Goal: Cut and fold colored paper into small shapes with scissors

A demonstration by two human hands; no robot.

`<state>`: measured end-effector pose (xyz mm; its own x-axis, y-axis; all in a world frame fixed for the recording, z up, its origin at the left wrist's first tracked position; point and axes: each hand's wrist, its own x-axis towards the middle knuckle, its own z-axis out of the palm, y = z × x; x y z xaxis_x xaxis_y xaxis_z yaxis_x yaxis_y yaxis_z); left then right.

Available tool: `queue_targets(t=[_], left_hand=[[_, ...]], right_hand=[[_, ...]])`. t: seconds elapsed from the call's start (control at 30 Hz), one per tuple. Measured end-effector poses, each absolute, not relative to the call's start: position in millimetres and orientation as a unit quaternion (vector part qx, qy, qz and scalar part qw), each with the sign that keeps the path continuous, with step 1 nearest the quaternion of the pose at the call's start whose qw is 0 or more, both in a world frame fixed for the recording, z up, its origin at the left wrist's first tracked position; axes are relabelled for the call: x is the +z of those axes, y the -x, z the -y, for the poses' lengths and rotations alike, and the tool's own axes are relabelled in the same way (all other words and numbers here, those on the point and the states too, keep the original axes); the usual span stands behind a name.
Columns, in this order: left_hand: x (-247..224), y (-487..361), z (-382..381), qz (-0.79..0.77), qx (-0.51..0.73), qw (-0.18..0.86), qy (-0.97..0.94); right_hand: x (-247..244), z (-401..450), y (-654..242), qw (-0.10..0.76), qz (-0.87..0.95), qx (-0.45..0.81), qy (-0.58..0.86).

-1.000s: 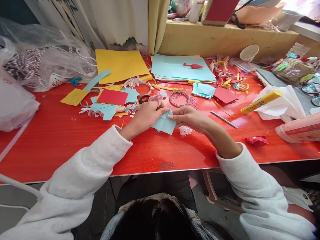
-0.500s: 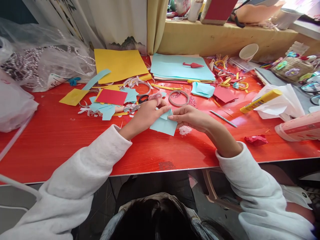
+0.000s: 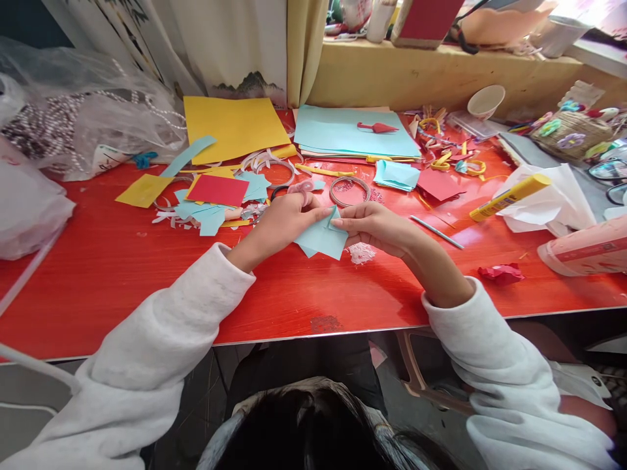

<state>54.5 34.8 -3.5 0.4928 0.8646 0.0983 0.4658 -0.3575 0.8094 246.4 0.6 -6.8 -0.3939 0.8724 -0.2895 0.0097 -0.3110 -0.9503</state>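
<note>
Between my hands is a light blue piece of paper (image 3: 324,240), held just above the red table, with a folded corner standing up at its top. My left hand (image 3: 287,223) pinches its upper left part, thumb on top. On the right side, my right hand (image 3: 373,226) grips the paper with thumb and fingers near the folded corner. Pink-handled scissors (image 3: 302,187) lie just beyond my left hand, partly hidden by it. A roll of tape (image 3: 349,191) rests behind the paper, and a small pale pink clump (image 3: 362,253) sits beside my right fingers.
Blue sheets (image 3: 343,134) and a yellow sheet (image 3: 234,129) lie at the back. Paper scraps (image 3: 210,212) clutter the left. A glue stick (image 3: 509,198), a thin blue stick (image 3: 435,232) and a pink cup (image 3: 585,249) are at right. Plastic bags (image 3: 29,202) stand at far left.
The paper has turned and tilted in my fingers, and a second corner now shows beneath its lower left edge. Both hands keep their hold and have shifted only slightly.
</note>
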Motion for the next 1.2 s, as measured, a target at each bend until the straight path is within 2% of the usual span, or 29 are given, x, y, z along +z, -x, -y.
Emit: queue_targets(t=[0.27,0.6,0.8,1.07,1.2], left_hand=[[-7,-58,-33,-0.434,0.270,0.345,-0.787],[-8,-55,-37,-0.401,0.263,0.431,-0.765],[-11,-58,-36,-0.427,0.272,0.414,-0.756],[-10,-56,-39,-0.407,0.269,0.449,-0.748],[-9,-56,-39,-0.412,0.285,0.427,-0.753]], right_hand=[[-12,-2,-244,0.309,0.506,0.663,0.457],[-14,-4,-243,0.332,0.516,0.618,0.492],[-18,-5,-244,0.332,0.530,0.615,0.480],[-19,-4,-241,0.339,0.537,0.594,0.493],[-18,-3,-240,0.323,0.551,0.582,0.504]])
